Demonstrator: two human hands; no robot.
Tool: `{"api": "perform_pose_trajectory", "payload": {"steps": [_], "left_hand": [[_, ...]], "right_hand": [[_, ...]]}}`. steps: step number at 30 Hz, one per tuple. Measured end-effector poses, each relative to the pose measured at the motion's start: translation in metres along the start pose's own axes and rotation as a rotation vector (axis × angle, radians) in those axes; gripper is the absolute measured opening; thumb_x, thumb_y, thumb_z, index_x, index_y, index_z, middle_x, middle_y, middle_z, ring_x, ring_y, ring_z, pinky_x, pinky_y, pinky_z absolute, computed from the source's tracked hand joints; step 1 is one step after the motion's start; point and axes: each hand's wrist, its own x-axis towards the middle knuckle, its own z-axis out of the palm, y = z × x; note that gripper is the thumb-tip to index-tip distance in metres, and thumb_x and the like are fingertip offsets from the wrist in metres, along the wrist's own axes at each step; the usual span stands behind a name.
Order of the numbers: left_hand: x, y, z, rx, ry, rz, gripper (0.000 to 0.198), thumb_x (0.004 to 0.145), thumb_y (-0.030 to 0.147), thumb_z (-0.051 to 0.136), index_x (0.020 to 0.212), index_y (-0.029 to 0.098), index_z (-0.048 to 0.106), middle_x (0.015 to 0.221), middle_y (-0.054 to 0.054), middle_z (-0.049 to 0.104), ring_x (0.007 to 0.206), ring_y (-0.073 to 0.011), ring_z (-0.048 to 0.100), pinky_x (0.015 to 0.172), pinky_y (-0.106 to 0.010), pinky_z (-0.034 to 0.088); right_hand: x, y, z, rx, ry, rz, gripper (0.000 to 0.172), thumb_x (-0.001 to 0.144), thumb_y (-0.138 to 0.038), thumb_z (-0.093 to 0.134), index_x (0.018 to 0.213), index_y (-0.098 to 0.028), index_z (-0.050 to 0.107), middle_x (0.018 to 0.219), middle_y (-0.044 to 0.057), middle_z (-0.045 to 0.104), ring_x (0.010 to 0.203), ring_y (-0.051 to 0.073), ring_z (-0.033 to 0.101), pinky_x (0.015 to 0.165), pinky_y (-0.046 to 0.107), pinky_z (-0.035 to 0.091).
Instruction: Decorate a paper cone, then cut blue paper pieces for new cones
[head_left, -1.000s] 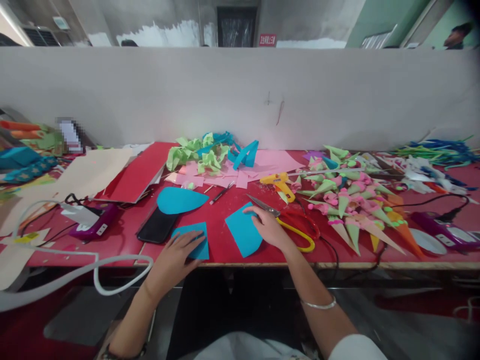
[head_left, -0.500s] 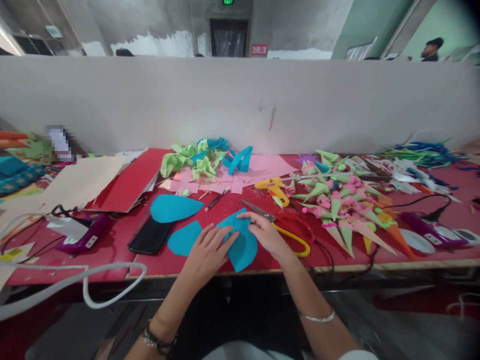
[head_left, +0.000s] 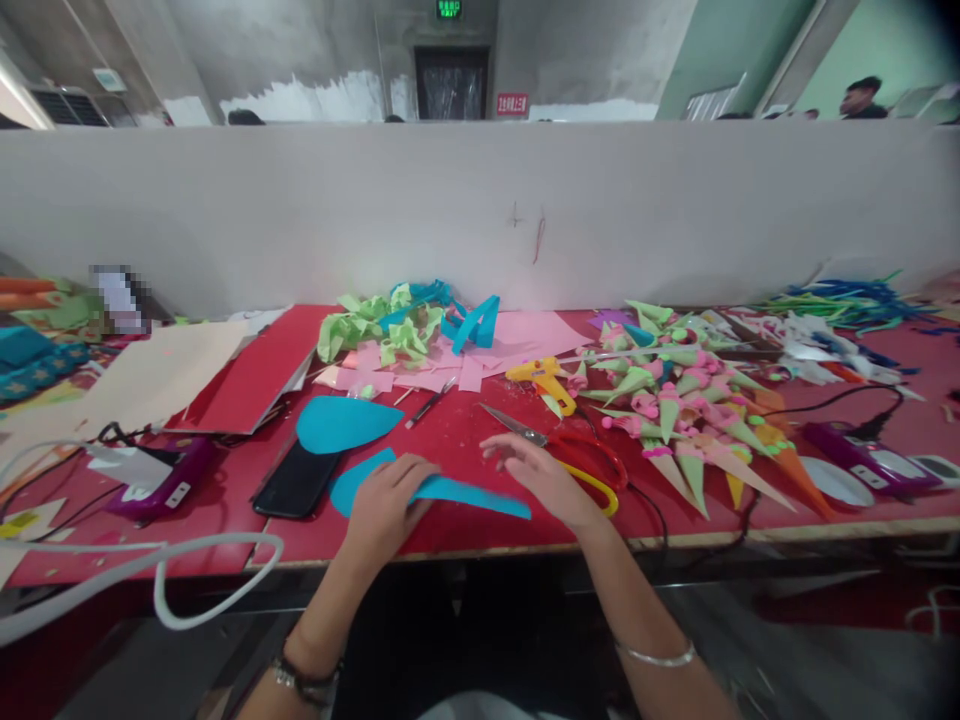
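A blue paper petal shape (head_left: 474,494) is tilted nearly edge-on above the red table, and my left hand (head_left: 388,500) grips its left end with the fingers closed. To the right, my right hand (head_left: 534,474) holds nothing; its fingers are apart and curved, close to the scissors (head_left: 529,432) with red and yellow handles. Another blue paper piece (head_left: 349,487) lies partly hidden beneath my left hand. Behind it, a rounded blue paper petal (head_left: 346,425) overlaps a black phone (head_left: 296,485).
A yellow glue gun (head_left: 541,376) and a small craft knife (head_left: 431,403) lie behind my hands. Pink and green paper cones (head_left: 675,400) are heaped at right. Purple power strips (head_left: 169,480) with cables flank the work area. A white partition (head_left: 337,210) stands behind.
My left hand has drawn the blue paper petal up from lying flat and tilted it. My right hand has let go of it and moved slightly right.
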Motion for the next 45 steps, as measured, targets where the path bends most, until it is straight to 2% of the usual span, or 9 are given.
{"api": "perform_pose_trajectory", "payload": {"steps": [6, 11, 15, 22, 26, 31, 37, 42, 45], "left_hand": [[0.005, 0.007, 0.003, -0.352, -0.009, -0.391, 0.026, 0.079, 0.029, 0.046, 0.056, 0.017, 0.047, 0.055, 0.002, 0.051, 0.053, -0.0101, 0.050, 0.050, -0.020, 0.039], [0.008, 0.010, 0.007, -0.566, -0.073, -0.524, 0.024, 0.077, 0.033, 0.047, 0.058, 0.017, 0.045, 0.054, 0.004, 0.048, 0.053, -0.0095, 0.048, 0.050, -0.020, 0.039], [0.009, 0.012, 0.003, -0.522, 0.058, -0.461, 0.016, 0.077, 0.028, 0.049, 0.065, 0.018, 0.045, 0.059, 0.004, 0.047, 0.056, -0.0091, 0.047, 0.055, -0.020, 0.040], [0.009, 0.017, -0.005, -0.239, 0.192, -0.251, 0.006, 0.078, 0.018, 0.047, 0.072, 0.018, 0.050, 0.064, 0.001, 0.052, 0.062, -0.0107, 0.048, 0.059, -0.022, 0.040], [0.007, 0.024, -0.002, -0.038, 0.152, -0.040, 0.009, 0.079, 0.017, 0.047, 0.077, 0.018, 0.056, 0.070, -0.002, 0.059, 0.069, -0.0130, 0.053, 0.063, -0.024, 0.041], [0.002, 0.030, 0.000, 0.004, 0.068, 0.133, 0.012, 0.080, 0.018, 0.048, 0.087, 0.021, 0.056, 0.077, -0.001, 0.062, 0.070, -0.0136, 0.055, 0.065, -0.027, 0.042], [-0.010, 0.019, 0.004, -0.082, 0.006, 0.041, 0.038, 0.076, 0.018, 0.049, 0.114, 0.017, 0.047, 0.107, -0.011, 0.056, 0.099, -0.0205, 0.052, 0.081, -0.034, 0.044], [-0.011, 0.011, 0.000, -0.044, -0.014, 0.081, 0.032, 0.080, 0.017, 0.042, 0.108, 0.023, 0.056, 0.105, -0.008, 0.060, 0.098, -0.0211, 0.052, 0.084, -0.036, 0.041], [-0.011, 0.006, -0.002, -0.010, -0.020, 0.078, 0.039, 0.080, 0.011, 0.035, 0.113, 0.022, 0.054, 0.105, -0.007, 0.061, 0.095, -0.0193, 0.054, 0.085, -0.034, 0.041]], "right_hand": [[-0.016, 0.007, 0.005, 0.283, 0.032, 0.064, 0.043, 0.075, -0.042, 0.055, 0.113, -0.022, 0.050, 0.111, 0.007, 0.058, 0.105, 0.022, 0.053, 0.091, 0.039, 0.041], [-0.012, 0.004, 0.010, 0.247, 0.180, 0.160, 0.026, 0.075, -0.031, 0.056, 0.099, -0.022, 0.054, 0.093, 0.003, 0.064, 0.088, 0.018, 0.059, 0.080, 0.033, 0.047], [-0.008, 0.010, 0.011, 0.101, 0.260, 0.127, 0.020, 0.075, -0.025, 0.053, 0.094, -0.019, 0.053, 0.085, 0.003, 0.060, 0.077, 0.015, 0.058, 0.074, 0.030, 0.047], [-0.017, 0.006, 0.021, -0.208, 0.446, -0.083, 0.046, 0.077, -0.019, 0.049, 0.121, -0.025, 0.037, 0.107, 0.008, 0.048, 0.064, 0.010, 0.052, 0.071, 0.031, 0.047], [-0.023, -0.009, 0.029, -0.341, 0.220, -0.230, 0.045, 0.077, -0.018, 0.051, 0.121, -0.028, 0.043, 0.115, 0.008, 0.047, 0.085, 0.016, 0.054, 0.086, 0.036, 0.042], [-0.021, -0.012, 0.030, -0.251, 0.067, -0.265, 0.021, 0.076, -0.011, 0.048, 0.089, -0.022, 0.061, 0.094, 0.005, 0.058, 0.091, 0.016, 0.054, 0.084, 0.031, 0.042], [-0.017, 0.002, 0.019, 0.103, 0.096, -0.145, 0.006, 0.074, -0.019, 0.047, 0.069, -0.020, 0.051, 0.087, 0.006, 0.057, 0.084, 0.018, 0.055, 0.075, 0.032, 0.043], [-0.004, 0.004, 0.016, 0.370, -0.003, -0.040, 0.020, 0.071, -0.037, 0.050, 0.062, -0.019, 0.046, 0.081, 0.007, 0.059, 0.079, 0.021, 0.055, 0.071, 0.034, 0.044], [0.004, 0.005, 0.013, 0.242, 0.068, -0.010, 0.010, 0.073, -0.028, 0.049, 0.074, -0.020, 0.053, 0.092, 0.007, 0.059, 0.086, 0.020, 0.056, 0.076, 0.034, 0.044]]}}
